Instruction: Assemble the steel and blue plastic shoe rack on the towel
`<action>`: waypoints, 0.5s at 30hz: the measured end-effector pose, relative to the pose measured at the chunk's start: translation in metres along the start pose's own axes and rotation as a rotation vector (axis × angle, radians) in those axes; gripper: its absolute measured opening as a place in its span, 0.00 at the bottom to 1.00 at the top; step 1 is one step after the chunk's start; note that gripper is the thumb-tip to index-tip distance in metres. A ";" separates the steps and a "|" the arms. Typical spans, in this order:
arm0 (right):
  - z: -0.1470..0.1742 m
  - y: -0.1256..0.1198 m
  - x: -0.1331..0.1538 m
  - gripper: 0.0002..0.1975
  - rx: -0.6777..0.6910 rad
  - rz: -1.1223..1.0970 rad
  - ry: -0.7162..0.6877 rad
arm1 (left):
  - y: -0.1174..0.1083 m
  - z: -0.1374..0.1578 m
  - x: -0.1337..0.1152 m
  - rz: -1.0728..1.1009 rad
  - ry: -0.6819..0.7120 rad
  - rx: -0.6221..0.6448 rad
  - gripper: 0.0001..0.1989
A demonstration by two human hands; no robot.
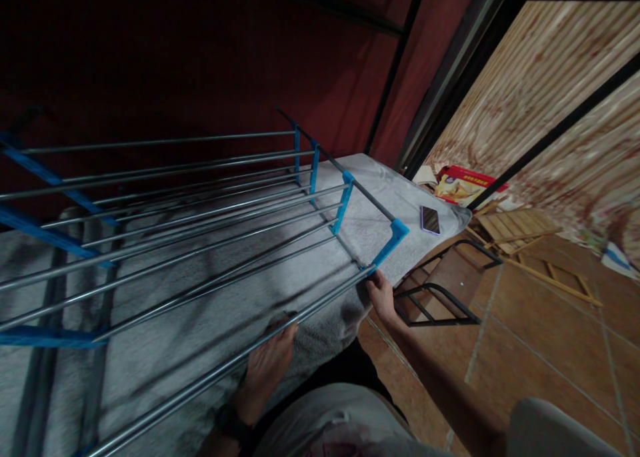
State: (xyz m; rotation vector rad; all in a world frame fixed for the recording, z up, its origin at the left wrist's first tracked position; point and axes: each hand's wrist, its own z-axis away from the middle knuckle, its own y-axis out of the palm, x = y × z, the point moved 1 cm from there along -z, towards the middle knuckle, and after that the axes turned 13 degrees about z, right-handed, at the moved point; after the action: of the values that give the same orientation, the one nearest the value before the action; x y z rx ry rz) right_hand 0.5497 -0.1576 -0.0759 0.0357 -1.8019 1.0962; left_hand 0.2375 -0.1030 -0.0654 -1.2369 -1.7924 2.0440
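Observation:
A clothes drying rack (215,244) with metal bars and blue plastic brackets lies across a cloth-covered table (380,177). My left hand (270,360) is closed around its nearest metal tube, the fingertips partly hidden behind it. At the right end of that same tube, just under a blue corner bracket (393,244), my right hand (383,297) grips the rack, thumb on top and most fingers out of sight. Further blue brackets join the bars at the left end, beyond my hands' reach. A dark watch (233,424) is on my left wrist.
A phone (430,220) lies on the table's right corner. Beside the table stands a dark metal-framed chair (450,284). Farther right are folded wooden furniture (520,230) and a red and yellow box (463,185) near a striped curtain (560,110). A dark red wall closes the far side.

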 end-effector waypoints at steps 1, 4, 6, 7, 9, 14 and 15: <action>0.000 0.000 0.000 0.20 0.002 0.001 0.004 | 0.001 0.001 0.001 -0.015 -0.004 0.026 0.20; 0.000 -0.001 0.000 0.20 0.009 -0.004 0.017 | 0.005 0.003 0.005 -0.044 -0.002 0.045 0.21; 0.000 0.000 -0.001 0.20 0.016 -0.018 0.020 | 0.004 0.003 0.005 -0.048 0.009 0.038 0.21; 0.000 0.000 -0.002 0.20 0.018 -0.025 0.019 | 0.003 0.003 0.005 -0.056 0.010 0.049 0.21; 0.001 0.000 -0.004 0.21 0.018 -0.037 0.019 | 0.000 0.001 0.001 -0.076 0.004 0.083 0.22; 0.001 0.003 -0.007 0.23 0.006 -0.063 0.013 | -0.005 -0.003 -0.002 -0.072 0.000 0.123 0.22; 0.001 0.004 -0.007 0.24 0.001 -0.072 0.009 | -0.004 -0.003 -0.001 -0.070 0.000 0.116 0.22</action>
State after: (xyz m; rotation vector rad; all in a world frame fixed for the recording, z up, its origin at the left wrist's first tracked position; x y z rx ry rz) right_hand 0.5510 -0.1589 -0.0840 0.0951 -1.7785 1.0448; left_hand 0.2384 -0.1006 -0.0613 -1.1262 -1.6657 2.0768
